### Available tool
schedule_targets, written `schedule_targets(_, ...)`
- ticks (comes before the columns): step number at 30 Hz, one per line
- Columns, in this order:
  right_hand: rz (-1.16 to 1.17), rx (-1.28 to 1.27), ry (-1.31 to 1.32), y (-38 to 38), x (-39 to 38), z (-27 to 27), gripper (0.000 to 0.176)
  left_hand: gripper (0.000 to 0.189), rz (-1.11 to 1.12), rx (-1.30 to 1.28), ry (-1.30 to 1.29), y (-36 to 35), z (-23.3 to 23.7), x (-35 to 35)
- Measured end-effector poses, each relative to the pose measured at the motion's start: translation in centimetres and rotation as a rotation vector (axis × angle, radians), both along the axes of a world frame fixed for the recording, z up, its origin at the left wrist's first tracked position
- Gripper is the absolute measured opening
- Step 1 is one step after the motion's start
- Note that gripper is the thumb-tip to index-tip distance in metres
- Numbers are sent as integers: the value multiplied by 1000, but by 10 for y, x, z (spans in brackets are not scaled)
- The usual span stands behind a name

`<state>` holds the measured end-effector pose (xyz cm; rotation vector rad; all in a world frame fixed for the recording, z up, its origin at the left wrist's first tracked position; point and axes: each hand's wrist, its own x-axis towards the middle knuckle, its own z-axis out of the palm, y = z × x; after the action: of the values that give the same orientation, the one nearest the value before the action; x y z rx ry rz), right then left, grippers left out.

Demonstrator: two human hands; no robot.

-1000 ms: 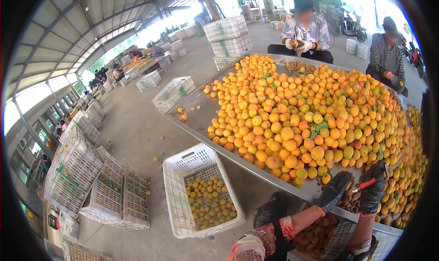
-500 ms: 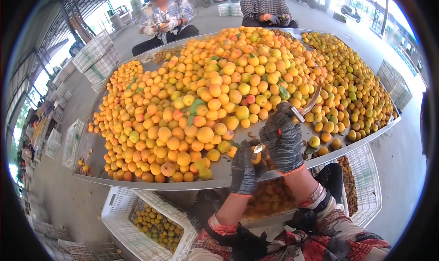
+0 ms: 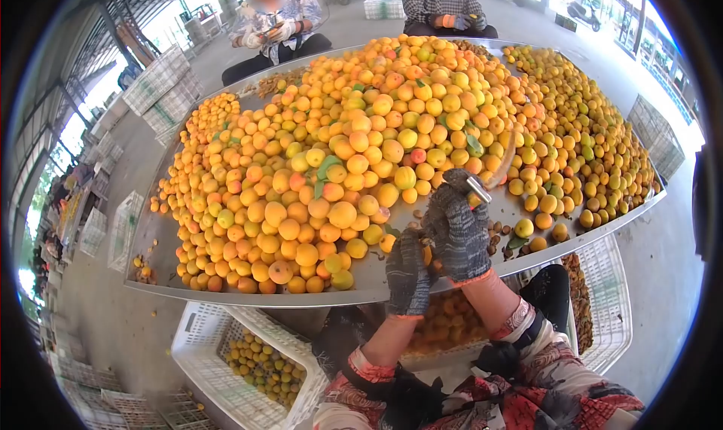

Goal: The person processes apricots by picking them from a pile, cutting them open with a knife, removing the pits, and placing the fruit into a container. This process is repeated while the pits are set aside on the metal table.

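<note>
A large heap of orange-yellow apricots (image 3: 301, 181) lies on a metal tray table (image 3: 361, 287). My right hand (image 3: 457, 230), in a dark grey knitted glove, is closed round a tool with a metal collar (image 3: 477, 192) and a curved, horn-like end (image 3: 503, 163) pointing up. Close beside it, my left hand (image 3: 409, 274), gloved alike, is closed at the tray's front edge. A bit of orange fruit (image 3: 428, 254) shows between the two hands, pinched by my left fingers. The tool's lower end is hidden by my right hand.
Below the table stand a white crate with greenish fruit (image 3: 218, 332), a crate of orange pieces (image 3: 452, 317) and another white crate (image 3: 602, 302). Two people (image 3: 279, 23) (image 3: 444, 8) sit across the table. Stacked crates (image 3: 162, 91) stand at the left.
My hands have come closer together, and the shiny blade seen between them is now hidden. The camera view has shifted slightly.
</note>
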<state>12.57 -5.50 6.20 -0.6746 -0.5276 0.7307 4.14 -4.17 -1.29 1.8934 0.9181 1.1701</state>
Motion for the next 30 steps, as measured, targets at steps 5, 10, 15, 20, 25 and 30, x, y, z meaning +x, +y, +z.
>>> schedule_targets(5, 227, -26, 189, 13, 17, -7, 24, 30, 38, 109, 116, 4, 0, -3)
schedule_targets(10, 233, 13, 163, 19, 8, -20, 23, 41, -65, -764, -356, 15, 4, 7)
schedule_targets(15, -121, -63, -154, 60, 61, -138, 16, 45, -174, -999, -545, 22, -16, 20)
schedule_targets(20, 114, -15, -87, 39, 21, -62, 31, 49, 67, -834, -530, 52, -76, 51)
schedule_targets(25, -47, 58, -378, 41, 23, -58, 28, 39, 26, -882, -431, 29, 10, 8)
schedule_targets(30, -21, -38, -666, 42, 77, -98, 32, 45, 226, -409, -252, 32, -20, 22)
